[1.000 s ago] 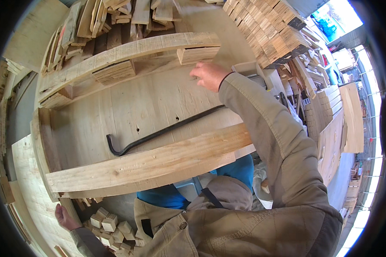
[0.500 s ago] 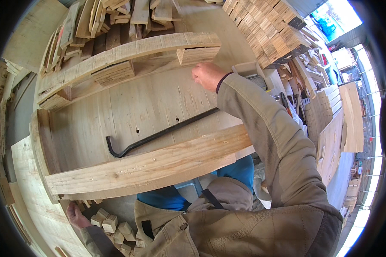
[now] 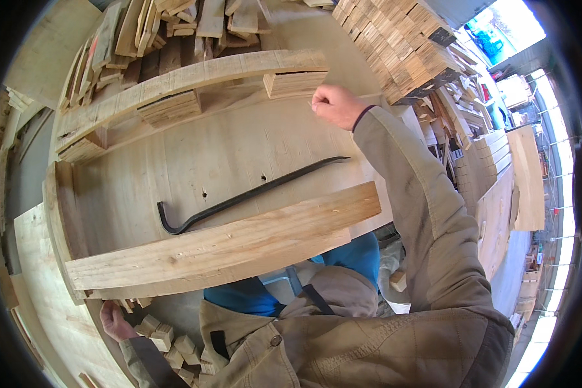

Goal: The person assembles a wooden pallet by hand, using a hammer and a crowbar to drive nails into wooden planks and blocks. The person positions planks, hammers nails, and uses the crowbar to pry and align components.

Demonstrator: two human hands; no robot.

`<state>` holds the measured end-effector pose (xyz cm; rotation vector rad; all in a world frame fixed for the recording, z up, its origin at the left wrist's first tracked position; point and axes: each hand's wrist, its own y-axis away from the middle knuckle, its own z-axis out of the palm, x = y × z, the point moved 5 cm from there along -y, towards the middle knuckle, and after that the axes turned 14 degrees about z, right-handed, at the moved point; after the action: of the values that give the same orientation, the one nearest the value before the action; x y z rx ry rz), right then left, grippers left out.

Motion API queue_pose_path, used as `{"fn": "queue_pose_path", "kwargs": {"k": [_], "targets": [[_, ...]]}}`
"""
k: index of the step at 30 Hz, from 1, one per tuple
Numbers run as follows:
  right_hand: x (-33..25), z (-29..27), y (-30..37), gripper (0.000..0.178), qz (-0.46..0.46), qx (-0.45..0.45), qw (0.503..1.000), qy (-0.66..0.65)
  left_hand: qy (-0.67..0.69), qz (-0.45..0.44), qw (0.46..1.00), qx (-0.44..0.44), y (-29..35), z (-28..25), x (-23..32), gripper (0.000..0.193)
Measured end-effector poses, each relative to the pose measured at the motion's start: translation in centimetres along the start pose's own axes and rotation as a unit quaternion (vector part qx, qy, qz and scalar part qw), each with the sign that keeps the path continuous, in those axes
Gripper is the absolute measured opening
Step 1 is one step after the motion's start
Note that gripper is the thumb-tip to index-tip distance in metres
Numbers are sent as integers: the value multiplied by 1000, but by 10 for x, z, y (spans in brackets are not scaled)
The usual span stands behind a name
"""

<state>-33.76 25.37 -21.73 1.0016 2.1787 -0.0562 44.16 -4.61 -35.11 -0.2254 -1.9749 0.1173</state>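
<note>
My right hand (image 3: 340, 107) is closed in a pinch above the bench top, just right of a short wooden block (image 3: 295, 84) under the far plank. A thin pale sliver shows at its fingertips, too small to name. Low at the left, my left hand (image 3: 115, 322) has its fingers curled beneath the near left corner of the wooden frame, beside small wood ends; what they hold, if anything, is hidden. A black pry bar (image 3: 252, 193) lies on the bench, its hooked end to the left, behind the near plank (image 3: 226, 246). Neither hand touches the bar.
The far plank (image 3: 194, 79) rests on several blocks. Behind it are piled offcuts (image 3: 168, 39). A tall stack of timber (image 3: 394, 45) stands at the back right. Cut wood blocks (image 3: 174, 349) lie below the bench near my left forearm. A plywood sheet (image 3: 58, 284) is at the left.
My right hand has moved right, away from the block, and its forearm has uncovered the straight end of the pry bar. My left hand has stayed near the frame's corner.
</note>
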Motion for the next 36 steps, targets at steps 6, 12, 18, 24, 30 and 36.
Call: {"fn": "queue_pose_path", "kwargs": {"k": [6,12,18,24,30,36], "targets": [[5,-50,74,11,57,-25,975,-213,-13,26,999,-18,3,5,2,32],[30,-68,185,10,58,49,963,-259,47,2,999,-27,8,7,3,34],[63,-32,291,4,76,112,918,-372,103,-5,994,-34,16,8,19,34],[78,55,341,10,104,45,901,-420,96,-5,995,-33,26,6,45,31],[88,114,344,9,157,14,873,-461,95,16,995,-23,35,3,67,33],[98,127,339,6,186,18,894,-407,102,17,994,-39,37,10,72,34]]}}
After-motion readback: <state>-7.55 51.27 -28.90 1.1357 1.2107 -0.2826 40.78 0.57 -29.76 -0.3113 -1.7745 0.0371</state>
